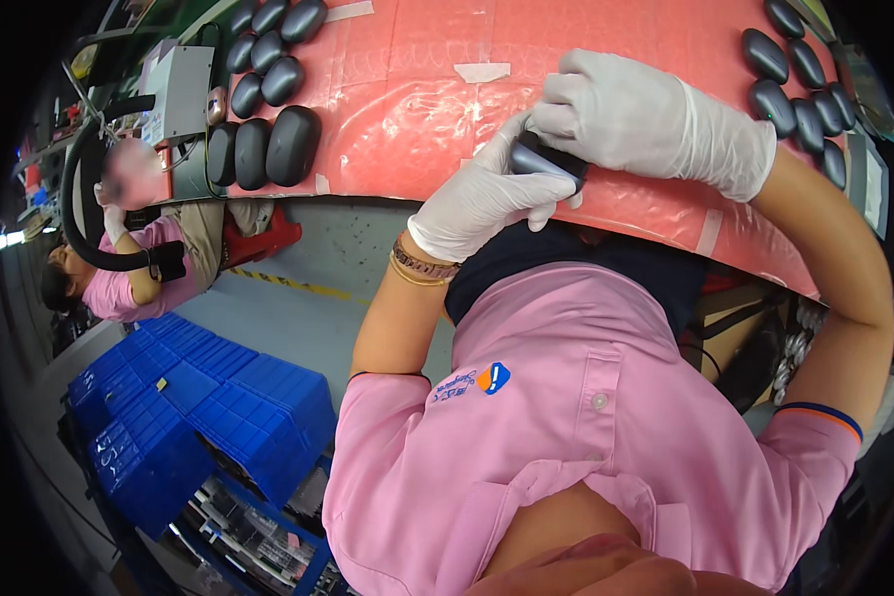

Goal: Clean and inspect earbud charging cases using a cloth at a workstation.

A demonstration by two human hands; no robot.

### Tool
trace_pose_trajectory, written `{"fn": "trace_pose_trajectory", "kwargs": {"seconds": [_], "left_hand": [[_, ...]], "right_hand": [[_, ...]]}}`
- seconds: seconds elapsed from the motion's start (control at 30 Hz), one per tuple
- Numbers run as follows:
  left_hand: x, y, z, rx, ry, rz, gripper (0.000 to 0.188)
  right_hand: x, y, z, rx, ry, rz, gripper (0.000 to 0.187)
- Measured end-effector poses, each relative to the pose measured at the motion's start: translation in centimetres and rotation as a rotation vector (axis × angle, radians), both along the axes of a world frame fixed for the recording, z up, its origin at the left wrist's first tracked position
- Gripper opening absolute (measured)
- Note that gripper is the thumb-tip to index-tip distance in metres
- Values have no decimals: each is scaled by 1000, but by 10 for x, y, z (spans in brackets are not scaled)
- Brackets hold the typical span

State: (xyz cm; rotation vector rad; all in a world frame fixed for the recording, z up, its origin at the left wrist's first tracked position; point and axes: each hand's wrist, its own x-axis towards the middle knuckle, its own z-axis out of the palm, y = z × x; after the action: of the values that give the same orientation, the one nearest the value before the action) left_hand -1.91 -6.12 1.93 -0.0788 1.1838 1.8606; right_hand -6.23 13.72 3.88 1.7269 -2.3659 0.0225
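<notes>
Both my hands wear white gloves and meet over the near edge of a red-covered table [407, 109]. My left hand [482, 199] and my right hand [646, 114] together grip one dark grey rounded shell [544, 162], held just above the table edge. Only part of the shell shows between the fingers. A gold bracelet sits on my left wrist.
Several dark grey shells lie in rows at the table's far left [263, 99] and far right [800, 84]. A grey box [179, 94] stands at the left end. Another person in pink [129, 278] sits to the left. Blue crates [209, 407] are stacked on the floor.
</notes>
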Motion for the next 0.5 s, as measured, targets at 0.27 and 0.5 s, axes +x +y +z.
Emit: {"fn": "trace_pose_trajectory", "kwargs": {"seconds": [0.27, 0.5], "left_hand": [[0, -1, -2, -24, 53, -26, 69], [6, 7, 5, -131, 173, -28, 68]], "right_hand": [[10, 5, 1, 94, -15, -129, 12], [36, 19, 7, 93, -203, -228, 17]]}}
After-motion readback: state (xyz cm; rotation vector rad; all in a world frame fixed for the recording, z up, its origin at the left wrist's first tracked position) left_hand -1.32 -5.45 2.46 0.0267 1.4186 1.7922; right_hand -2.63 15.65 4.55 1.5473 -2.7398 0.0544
